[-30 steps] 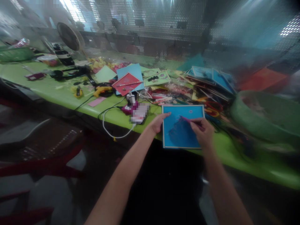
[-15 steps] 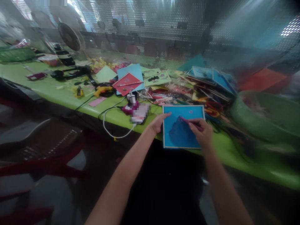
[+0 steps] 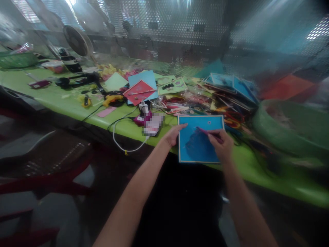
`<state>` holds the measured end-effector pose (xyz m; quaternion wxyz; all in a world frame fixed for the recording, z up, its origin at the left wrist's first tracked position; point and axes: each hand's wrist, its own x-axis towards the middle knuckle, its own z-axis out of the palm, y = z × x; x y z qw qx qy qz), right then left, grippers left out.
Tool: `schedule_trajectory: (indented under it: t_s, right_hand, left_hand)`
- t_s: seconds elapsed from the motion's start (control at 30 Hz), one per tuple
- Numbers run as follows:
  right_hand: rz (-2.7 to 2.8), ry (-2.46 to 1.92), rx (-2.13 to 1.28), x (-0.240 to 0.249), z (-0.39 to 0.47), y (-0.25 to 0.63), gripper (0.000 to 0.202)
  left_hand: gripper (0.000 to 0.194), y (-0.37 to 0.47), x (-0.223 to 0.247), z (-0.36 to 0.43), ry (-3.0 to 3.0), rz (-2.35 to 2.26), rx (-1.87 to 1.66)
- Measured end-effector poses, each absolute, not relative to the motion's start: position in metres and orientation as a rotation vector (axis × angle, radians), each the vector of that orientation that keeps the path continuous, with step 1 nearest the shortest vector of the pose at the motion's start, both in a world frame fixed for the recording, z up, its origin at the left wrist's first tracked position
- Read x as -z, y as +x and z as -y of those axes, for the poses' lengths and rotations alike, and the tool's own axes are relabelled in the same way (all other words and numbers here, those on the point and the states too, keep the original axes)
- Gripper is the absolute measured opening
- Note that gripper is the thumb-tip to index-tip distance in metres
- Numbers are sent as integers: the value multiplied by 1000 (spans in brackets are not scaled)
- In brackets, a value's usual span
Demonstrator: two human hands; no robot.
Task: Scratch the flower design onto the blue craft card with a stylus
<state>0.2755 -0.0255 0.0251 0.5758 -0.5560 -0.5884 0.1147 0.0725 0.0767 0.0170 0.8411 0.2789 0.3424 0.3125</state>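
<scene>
A square blue board (image 3: 190, 151) with a pale narrow border lies at the front edge of the green table. My left hand (image 3: 175, 135) grips its left side, the thumb on top and the other fingers out of sight beneath. In my right hand (image 3: 222, 143) is a slim purple pen (image 3: 205, 131), pinched between thumb and fingers. The pen's tip meets the board's upper middle, or hovers just over it; I cannot tell which. A small pinkish mark (image 3: 209, 122) shows near the board's top right. Shadow darkens the board's centre.
Beyond the board, pens, scissors (image 3: 232, 121) and craft pieces lie heaped. A green basin (image 3: 288, 127) stands at the right. Left of the board are a purple power strip (image 3: 143, 118), a looping white cable (image 3: 114, 137) and a yellow glue gun (image 3: 113, 99). A fan (image 3: 77, 40) stands behind.
Almost nothing differs. My right hand has shifted very slightly on the board, and the pen tip stays near the same spot. My left hand keeps its place.
</scene>
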Motion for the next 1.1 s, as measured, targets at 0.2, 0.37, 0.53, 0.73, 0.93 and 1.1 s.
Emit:
schedule_trajectory:
  t_s: [0.2,0.37,0.53,0.73,0.93,1.1]
  right_hand:
    - [1360,-1309,-276,-23,26,278,13]
    - [1351,-1308,-299,-22,27,279,12]
    - [1350,-1307,-312,-22,28,279,10]
    - [1353,-1313,-322,-24,29,279,10]
    - [1341,-1317,-319,-26,30,277,10]
    - [1338,-1316,-310,-23,29,278,11]
  left_hand:
    - [27,72,-15,-78,592,-710,-678]
    - [28,72,-16,-78,593,-699,-679]
    - [26,72,-17,-78,593,-704,-681]
    - [27,72,-16,-78,592,-709,-683]
    - [26,72,-18,-77,587,-711,-685]
    - [26,72,-18,-76,587,-710,-688]
